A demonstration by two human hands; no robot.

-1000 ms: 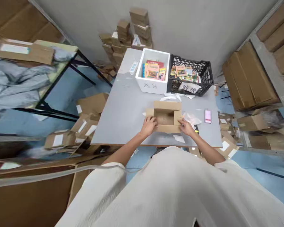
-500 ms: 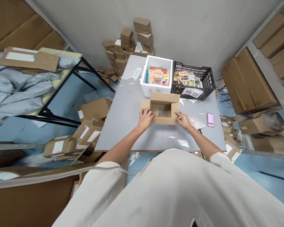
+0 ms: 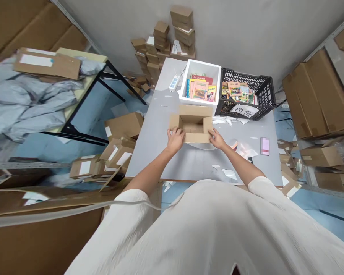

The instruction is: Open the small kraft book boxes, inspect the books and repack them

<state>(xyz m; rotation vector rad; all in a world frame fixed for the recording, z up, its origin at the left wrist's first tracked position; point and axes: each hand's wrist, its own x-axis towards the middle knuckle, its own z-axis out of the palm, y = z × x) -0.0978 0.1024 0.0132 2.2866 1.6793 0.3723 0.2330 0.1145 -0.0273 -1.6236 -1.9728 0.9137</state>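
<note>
A small cardboard box [image 3: 195,138] with its flaps spread stands over the grey table [image 3: 149,152], its inside showing bare brown walls. My left hand [image 3: 176,139] grips its near left corner, fingers curled over the flap. On the near right corner, my right hand [image 3: 217,138] pinches the cardboard between thumb and fingers. Right behind the box are a white foam box [image 3: 182,98] and a black plastic crate [image 3: 271,101], both with picture books [image 3: 200,89] in them.
Paper scraps [image 3: 229,174] and a clear plastic bag [image 3: 246,151] lie on the table near a phone [image 3: 265,146]. A power strip [image 3: 174,83] is at the far left. Cartons [image 3: 123,128] crowd the floor, and grey parcels [image 3: 31,99] cover the side table.
The view has swung slightly left, so the table sits further right. The box's bottom, open in the middle before, now looks closed. Both hands keep hold of the box.
</note>
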